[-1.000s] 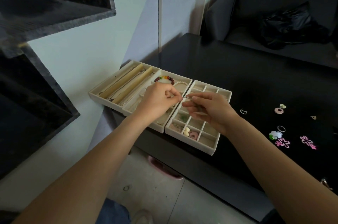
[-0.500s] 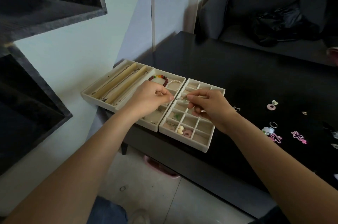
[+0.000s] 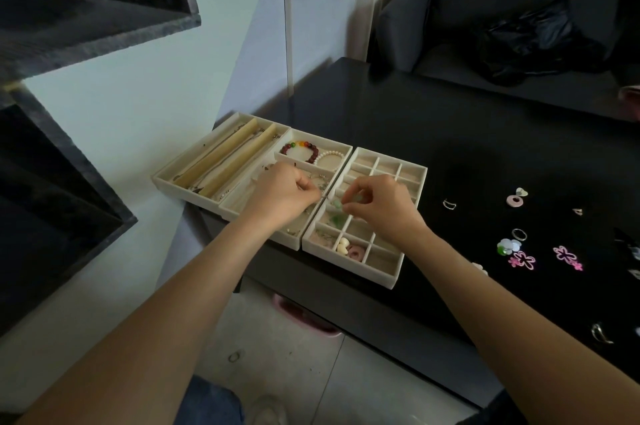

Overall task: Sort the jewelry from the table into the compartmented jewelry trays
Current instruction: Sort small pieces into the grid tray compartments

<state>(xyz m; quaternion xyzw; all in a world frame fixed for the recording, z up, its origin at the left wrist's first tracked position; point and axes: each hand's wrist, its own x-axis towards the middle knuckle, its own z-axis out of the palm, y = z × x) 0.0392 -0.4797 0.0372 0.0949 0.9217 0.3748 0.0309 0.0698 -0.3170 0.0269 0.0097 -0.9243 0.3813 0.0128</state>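
Three cream jewelry trays sit side by side at the black table's left corner: a long-slot tray (image 3: pixel 166 178), a middle tray (image 3: pixel 341 147) with a red bead bracelet (image 3: pixel 300 149) and a pearl bracelet (image 3: pixel 330 157), and a grid tray (image 3: pixel 394 272). My left hand (image 3: pixel 282 197) and my right hand (image 3: pixel 379 204) hover over the seam between the middle and grid trays, fingertips almost touching. Both pinch one small piece, a thin wire with a pale green bead (image 3: pixel 337 204). Another green piece (image 3: pixel 336 219) lies in the compartment beneath.
Loose jewelry lies on the table to the right: a silver hoop (image 3: pixel 449 204), a pink ring pendant (image 3: pixel 516 200), a silver ring (image 3: pixel 519 234), a white flower (image 3: pixel 508 246) and two pink flowers (image 3: pixel 523 260) (image 3: pixel 568 256). A black bag (image 3: pixel 533 39) rests on the sofa behind. Dark shelves (image 3: pixel 69 8) jut out at left.
The view has shifted a little. My two hands have stayed together over the trays, working the small green piece between the fingertips; my right hand now shows it more plainly.
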